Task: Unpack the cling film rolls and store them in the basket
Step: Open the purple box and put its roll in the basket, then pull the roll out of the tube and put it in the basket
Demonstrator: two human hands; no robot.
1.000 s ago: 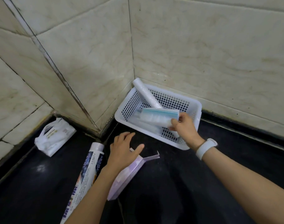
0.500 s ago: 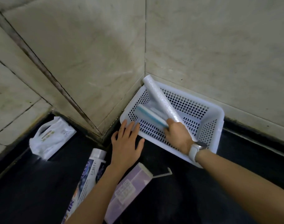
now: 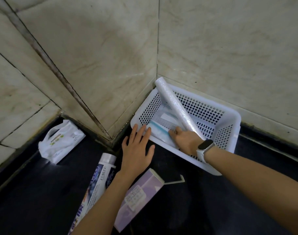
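From my remote seat I saw a dark countertop (image 3: 204,209) running into a corner of pale marbled wall tiles (image 3: 97,65). A white perforated basket (image 3: 229,133) sat pushed into that corner, its far rim against the wall. Inside it a long cling film roll (image 3: 175,107) lay tilted, its upper end propped on the rim at the corner and its lower end down near the wrist. A second, blue-banded roll (image 3: 159,132) lay flat on the basket floor along the near wall, with more pale packaging beside it that I could not make out clearly.

The right hand (image 3: 185,139) reached over the near rim into the basket, its fingertips pressed on the blue-banded roll; I could not tell whether the fingers were closed round it or merely resting on top. A pale smartwatch (image 3: 205,147) sat on that wrist. The left hand (image 3: 137,150) was spread flat with fingers apart, holding nothing, its fingertips touching the basket's near corner.

Just beside the left forearm lay an opened lilac carton (image 3: 138,197) with its end flap sticking out, and to its left a printed blue and white tube (image 3: 95,180). Well apart, by the left wall, rested a white plastic bag (image 3: 60,141).
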